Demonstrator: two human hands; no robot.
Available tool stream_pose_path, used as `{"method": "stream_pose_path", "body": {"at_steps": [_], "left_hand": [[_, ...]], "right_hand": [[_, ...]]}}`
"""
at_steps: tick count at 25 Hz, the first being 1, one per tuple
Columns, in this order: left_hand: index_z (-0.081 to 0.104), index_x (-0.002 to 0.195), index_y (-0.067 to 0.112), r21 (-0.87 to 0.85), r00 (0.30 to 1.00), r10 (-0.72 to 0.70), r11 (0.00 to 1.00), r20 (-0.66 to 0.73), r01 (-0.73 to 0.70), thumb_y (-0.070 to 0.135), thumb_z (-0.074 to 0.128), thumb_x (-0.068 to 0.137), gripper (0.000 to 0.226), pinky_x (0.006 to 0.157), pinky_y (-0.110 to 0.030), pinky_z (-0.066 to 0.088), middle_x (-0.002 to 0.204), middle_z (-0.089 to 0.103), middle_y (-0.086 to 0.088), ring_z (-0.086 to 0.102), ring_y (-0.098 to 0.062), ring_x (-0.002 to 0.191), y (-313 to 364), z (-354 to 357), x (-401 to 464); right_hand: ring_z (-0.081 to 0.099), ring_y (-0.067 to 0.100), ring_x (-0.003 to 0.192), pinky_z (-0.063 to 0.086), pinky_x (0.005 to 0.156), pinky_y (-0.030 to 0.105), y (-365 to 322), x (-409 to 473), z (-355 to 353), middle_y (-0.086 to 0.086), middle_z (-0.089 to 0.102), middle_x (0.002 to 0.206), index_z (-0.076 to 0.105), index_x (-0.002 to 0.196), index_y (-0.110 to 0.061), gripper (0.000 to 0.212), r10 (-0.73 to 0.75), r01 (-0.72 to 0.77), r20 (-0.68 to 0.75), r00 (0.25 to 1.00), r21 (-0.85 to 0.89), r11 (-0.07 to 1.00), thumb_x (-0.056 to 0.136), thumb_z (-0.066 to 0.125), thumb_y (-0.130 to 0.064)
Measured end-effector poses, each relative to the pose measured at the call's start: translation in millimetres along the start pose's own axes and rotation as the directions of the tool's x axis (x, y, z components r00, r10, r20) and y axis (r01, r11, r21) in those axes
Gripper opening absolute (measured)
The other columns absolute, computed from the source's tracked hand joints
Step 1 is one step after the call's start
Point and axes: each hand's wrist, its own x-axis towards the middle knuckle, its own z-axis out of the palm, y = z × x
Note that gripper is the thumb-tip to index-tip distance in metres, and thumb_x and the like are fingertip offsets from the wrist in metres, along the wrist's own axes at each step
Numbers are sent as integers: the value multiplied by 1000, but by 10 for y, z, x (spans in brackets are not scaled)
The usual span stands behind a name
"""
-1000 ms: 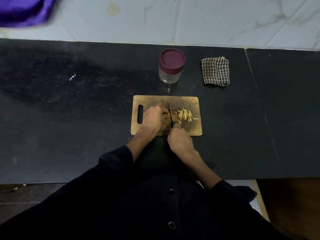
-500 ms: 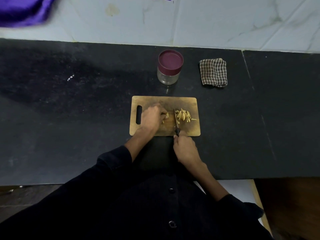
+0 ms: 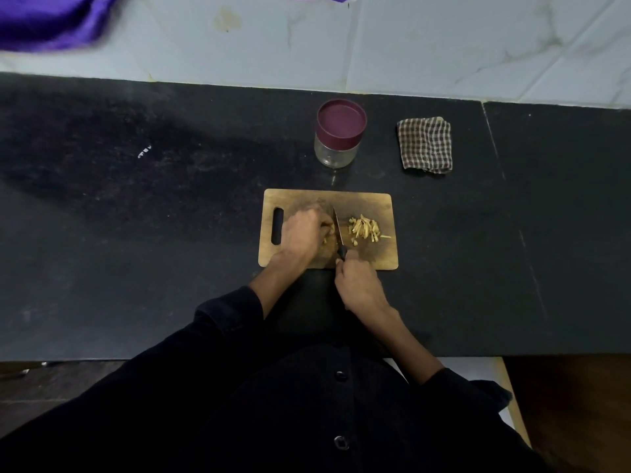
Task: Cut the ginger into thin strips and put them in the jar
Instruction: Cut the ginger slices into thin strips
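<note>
A wooden cutting board (image 3: 375, 203) lies on the black counter. My left hand (image 3: 302, 232) holds a piece of ginger (image 3: 330, 229) down on the board with curled fingers; most of the piece is hidden under them. My right hand (image 3: 358, 285) grips the black handle of a small knife (image 3: 338, 230), whose blade stands right beside the left fingertips. A pile of pale cut ginger strips (image 3: 364, 228) lies on the board to the right of the blade. The glass jar (image 3: 336, 153) with its maroon lid (image 3: 340, 121) on stands behind the board.
A folded checked cloth (image 3: 425, 145) lies to the right of the jar. The tiled wall (image 3: 444, 46) rises behind the black counter (image 3: 136, 233), with purple fabric (image 3: 44, 18) at the top left. The counter's front edge runs just under my arms.
The knife went right and back toward me, then returned left against the ginger under my left fingers. The left hand kept its place on the board.
</note>
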Motion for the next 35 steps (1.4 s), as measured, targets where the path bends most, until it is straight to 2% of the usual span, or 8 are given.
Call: {"method": "stream_pose_path", "body": {"at_steps": [4, 7, 15, 21, 28, 35], "left_hand": [[72, 106, 17, -7, 1000, 14, 1000, -11, -14, 16, 66, 88, 19, 84, -30, 50, 116, 65, 2, 61, -15, 104, 9, -11, -6], [72, 105, 19, 7, 1000, 5, 1000, -22, -5, 17, 67, 87, 19, 85, -33, 52, 116, 65, 3, 62, -16, 104, -1, -2, -7], [72, 105, 22, 12, 1000, -6, 1000, -3, 7, 20, 68, 87, 19, 85, -36, 52, 115, 66, 4, 62, -15, 103, 3, -8, -11], [74, 99, 22, -13, 1000, -7, 1000, -17, 7, 22, 68, 86, 14, 83, -34, 52, 114, 66, 5, 62, -14, 101, 21, -27, -32], [70, 108, 23, 78, 999, 28, 997, 21, -30, 24, 63, 91, 19, 84, -37, 51, 118, 63, 2, 62, -19, 103, 34, -15, -19], [68, 113, 22, 104, 998, 55, 993, 39, -59, 23, 59, 93, 22, 84, -40, 52, 114, 66, -3, 63, -21, 102, 42, 29, -28]], "right_hand": [[65, 32, 92, 53, 75, 46, -18, 28, 2, 16, 65, 103, 47, 114, -6, 23, 11, -10, 8, 1000, -24, 1000, 105, 37, -25], [63, 36, 100, 48, 78, 45, -53, 68, 7, 18, 65, 111, 46, 119, -4, 24, 32, -31, 21, 999, -48, 998, 104, 38, -20], [61, 36, 105, 44, 78, 42, -6, -32, 30, 19, 63, 115, 45, 117, -5, 21, 71, -65, 68, 995, -75, 995, 103, 37, -18], [61, 36, 102, 49, 82, 44, 167, -145, 33, 18, 62, 113, 48, 118, -6, 26, 73, -72, 37, 997, -23, 997, 105, 35, -25], [66, 34, 79, 55, 75, 48, 212, -99, -4, 14, 63, 95, 45, 98, -12, 20, 60, -59, -26, 998, 30, 998, 104, 36, -29], [67, 34, 74, 57, 73, 49, 183, -89, -14, 11, 64, 91, 46, 104, -13, 21, 28, -27, -14, 1000, 42, 999, 103, 36, -31]]}}
